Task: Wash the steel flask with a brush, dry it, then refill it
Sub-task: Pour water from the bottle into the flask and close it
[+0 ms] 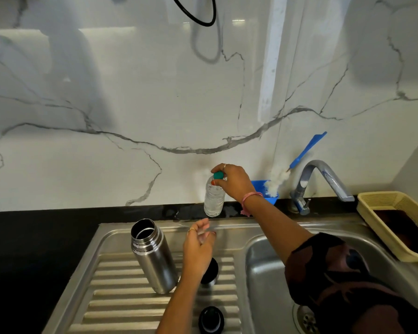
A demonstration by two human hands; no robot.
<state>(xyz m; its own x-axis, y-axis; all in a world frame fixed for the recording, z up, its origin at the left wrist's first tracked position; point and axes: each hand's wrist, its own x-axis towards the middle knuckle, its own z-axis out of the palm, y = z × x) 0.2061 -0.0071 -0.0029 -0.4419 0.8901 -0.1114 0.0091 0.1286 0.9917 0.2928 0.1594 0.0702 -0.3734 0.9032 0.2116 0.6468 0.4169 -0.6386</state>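
Refill time, by the look of it. The open brushed-steel flask [152, 255] stands upright on the ribbed steel draining board [111, 290], its mouth uncapped. At its one o'clock, on the dark bench [34, 242] by the wall, the right hand [232, 180] pinches the green cap [218, 175] of a clear plastic water bottle [214, 201], fingers curled on top. The left hand [198, 247] hovers at the flask's three o'clock, fingers loosely spread, holding nothing as far as I can tell. Two black lids [211, 319] lie at five o'clock. The blue-handled bottle brush [307, 150] rests in its blue holder [260, 186]. Next: uncap the bottle, steady the flask, and pour into its mouth.
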